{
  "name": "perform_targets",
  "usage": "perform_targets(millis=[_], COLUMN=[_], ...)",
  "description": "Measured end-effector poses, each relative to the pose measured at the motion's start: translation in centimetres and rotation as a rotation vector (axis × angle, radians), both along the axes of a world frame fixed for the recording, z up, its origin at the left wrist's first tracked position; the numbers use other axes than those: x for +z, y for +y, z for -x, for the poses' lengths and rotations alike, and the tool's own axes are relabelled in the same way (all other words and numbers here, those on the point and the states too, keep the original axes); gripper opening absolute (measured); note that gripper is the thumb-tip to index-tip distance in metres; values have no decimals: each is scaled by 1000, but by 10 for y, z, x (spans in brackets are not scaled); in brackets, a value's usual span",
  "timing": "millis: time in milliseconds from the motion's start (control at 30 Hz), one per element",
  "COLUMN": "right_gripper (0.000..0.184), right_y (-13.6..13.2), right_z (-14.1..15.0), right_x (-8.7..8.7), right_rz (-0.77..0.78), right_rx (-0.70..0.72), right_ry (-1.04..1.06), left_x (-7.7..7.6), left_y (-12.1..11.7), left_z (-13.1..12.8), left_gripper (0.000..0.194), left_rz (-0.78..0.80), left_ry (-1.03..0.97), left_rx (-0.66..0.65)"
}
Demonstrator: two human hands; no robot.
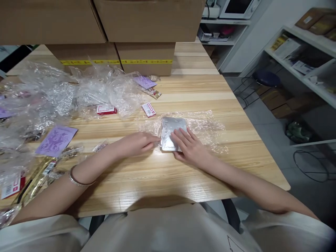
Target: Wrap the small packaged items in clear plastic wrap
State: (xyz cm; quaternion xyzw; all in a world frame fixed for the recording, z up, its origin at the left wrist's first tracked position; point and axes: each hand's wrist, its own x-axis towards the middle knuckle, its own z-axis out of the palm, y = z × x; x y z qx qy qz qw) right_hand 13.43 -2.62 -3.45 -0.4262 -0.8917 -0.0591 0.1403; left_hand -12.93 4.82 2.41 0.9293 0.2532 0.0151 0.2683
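- A worker in a pale top leans over a wood-grain bench [223,105], both bare hands meeting at a silver pouch [168,134] near the middle of the work surface, on or against a crinkled clear plastic sheet [207,126].
- The right hand [190,147] lies palm down with fingers spread over the pouch's lower right; its grip is loose, pressing rather than clasping.
- The left hand [143,141] reaches its index finger to the pouch's left edge, the other fingers curled under; whether that grip pinches the edge, I cannot tell from here.
- The step in hand appears to be steadying and lining up the pouch (its left side seems to show more than one layer). It would go best with the right palm kept flat and light, and the left fingertip guiding the edge gently, so the foil neither creases nor skids on the slick plastic.
- A small white card box [148,109] rests just beyond; a purple packet [56,140] and a heap of clear wrapping [105,87] crowd the left, well apart from the pouch, while cardboard cartons [149,21] rise behind.
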Motion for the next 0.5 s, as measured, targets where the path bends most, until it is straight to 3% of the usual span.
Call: perform_targets(millis=[233, 400, 500], right_gripper=[55, 52, 51], right_y=[9, 19, 30], right_z=[12, 2, -4], right_x=[21, 74, 109], right_rz=[144, 353, 515], right_rx=[102, 172, 103], right_ry=[-145, -100, -70], left_x=[22, 34, 42], left_y=[-1, 5, 11], left_z=[15, 27, 33], left_gripper=[41, 36, 35], left_rz=[185, 267, 284], left_ry=[77, 28, -81], left_rx=[165, 201, 276])
